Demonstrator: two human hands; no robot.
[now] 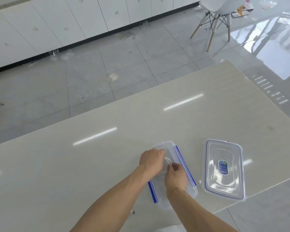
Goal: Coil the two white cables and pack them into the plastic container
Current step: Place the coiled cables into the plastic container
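Near edge: a loose cable end lies on the table under the forearms. Right hand and left hand both pinch a white cable coil directly over the open plastic container, long axis running near-to-far. Coil sits between fingertips; drop looks straight down. Lid lies apart, right.

Brightness: high, even daylight; colours pale and washed.
Source: strong light from the upper right, mirrored as window shapes on the glossy grey tiled floor.
Glare: long white strip reflections on the polished cream stone table.
Shadows: faint and soft beneath the forearms.
Sharpness: slightly soft throughout; coiled white cable poorly resolved.
Distortion: wide-angle bowing of straight lines near the edges.
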